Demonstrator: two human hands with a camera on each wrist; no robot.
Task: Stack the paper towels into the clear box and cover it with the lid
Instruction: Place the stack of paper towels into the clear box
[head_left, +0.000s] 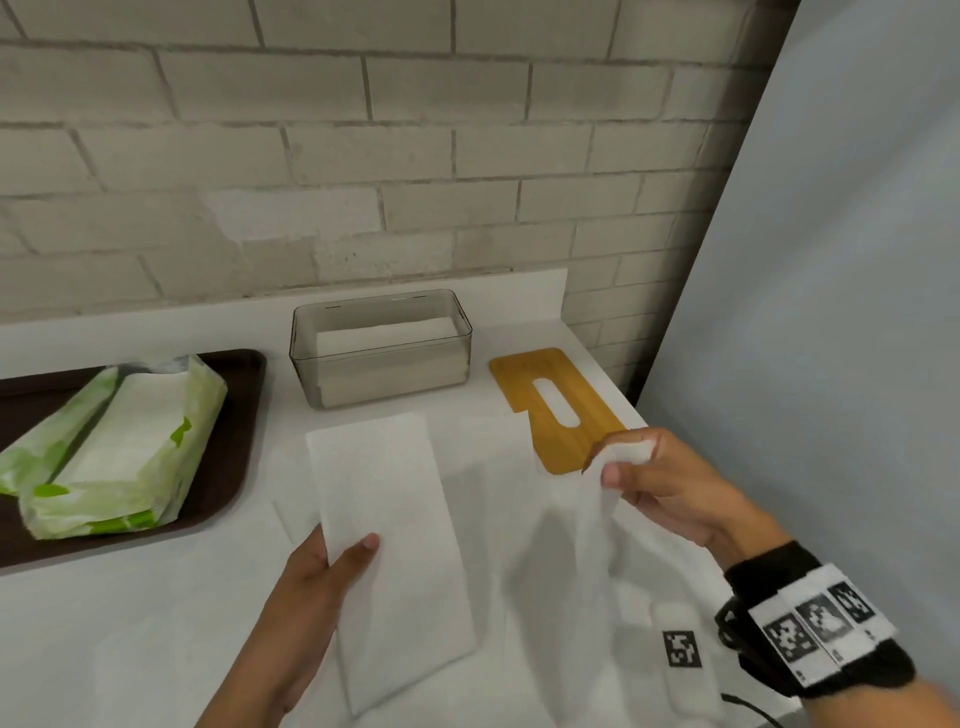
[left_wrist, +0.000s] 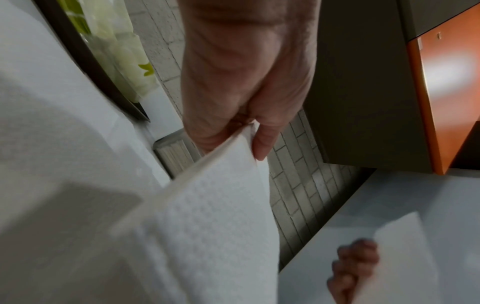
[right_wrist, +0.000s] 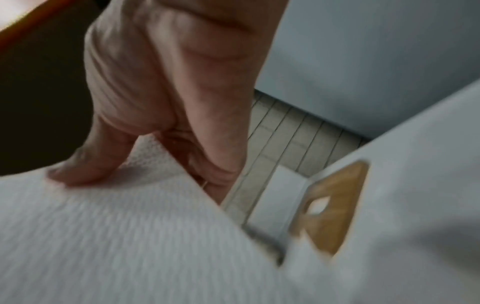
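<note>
Holding a folded paper towel (head_left: 387, 540) low in the middle of the head view, the left hand (head_left: 306, 597) pinches its near left edge, thumb on top and the other fingers underneath. The left wrist view shows the same pinch: thumb (left_wrist: 265, 142) pressed against the towel's edge, the sheet spreading toward the bottom of the frame.

At right of centre, the right hand (head_left: 670, 493) grips a second paper towel (head_left: 587, 540) by its top, fingers curled round the bunched end, so that the sheet hangs down limp and blurred over the white counter (head_left: 156, 623). In the right wrist view the thumb (right_wrist: 85, 164) lies on the sheet.

Higher up, in the centre of the head view, the clear box (head_left: 382, 348) stands on the counter by the brick wall (head_left: 363, 130), a stack of white towels already inside and its top uncovered. The wooden lid (head_left: 558, 405), with an oval slot, lies flat just right of the box, its near corner behind the right hand.

At the left edge, a dark brown tray (head_left: 228, 415) carries an opened green and white pack of towels (head_left: 119, 447).
</note>
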